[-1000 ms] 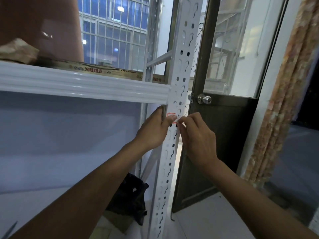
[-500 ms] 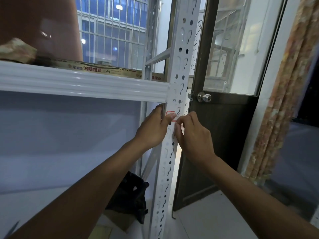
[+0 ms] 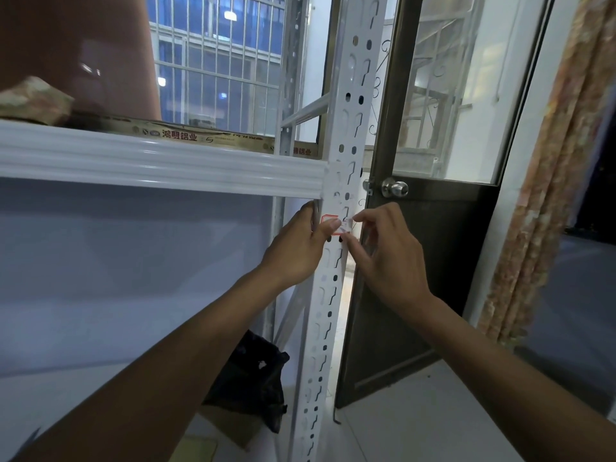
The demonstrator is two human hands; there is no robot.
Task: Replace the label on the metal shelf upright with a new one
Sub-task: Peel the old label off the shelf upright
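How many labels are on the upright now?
1: the red-bordered label on the upright, just under the shelf beam, touched by the left hand and pinched by the right hand. The hands may hide others.

The brown strip point(image 3: 180, 136) atop the shelf beam point(image 3: 160, 165) reads 鸿明铝业; the red-edged label point(image 3: 329, 217) on the upright point(image 3: 337, 105) shows nothing legible.

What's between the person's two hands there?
The red-edged label on the white upright, in the head view; left hand presses it, right hand pinches it.
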